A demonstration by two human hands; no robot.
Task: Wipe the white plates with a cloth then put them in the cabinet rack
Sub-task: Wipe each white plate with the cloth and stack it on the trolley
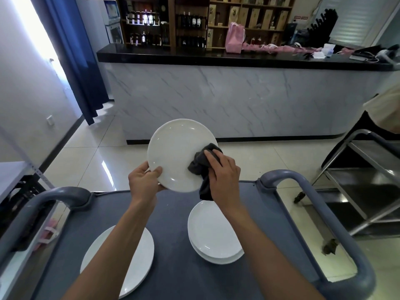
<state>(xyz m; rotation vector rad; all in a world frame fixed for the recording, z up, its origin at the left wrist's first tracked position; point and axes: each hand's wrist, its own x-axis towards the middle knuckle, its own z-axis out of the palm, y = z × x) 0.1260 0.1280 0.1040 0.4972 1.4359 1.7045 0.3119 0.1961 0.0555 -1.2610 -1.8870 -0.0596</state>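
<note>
Plate [175, 152] in mid-frame is what we see first: white, round, tilted up with its hollow face toward us, held above the far edge of the grey cart top [173, 245]. Our left hand [144, 178] grips its lower left rim, thumb curled over the front, fingers behind. Our right hand [223, 176] is closed around a dark grey cloth [202, 164], pressing it against the right part of the plate's face; a tail of the cloth hangs below the plate's lower rim.

On the cart top in the lower part of the frame lie more white plates: a stack [214, 234] right of centre, just under the right forearm, and another stack [132, 263] at lower left, partly hidden by the left forearm. The two stacks lie apart.

Across the upper half of the frame runs a bar with a black tabletop [194, 55] and a marbled white front. At right stands a steel trolley [363, 187].
</note>
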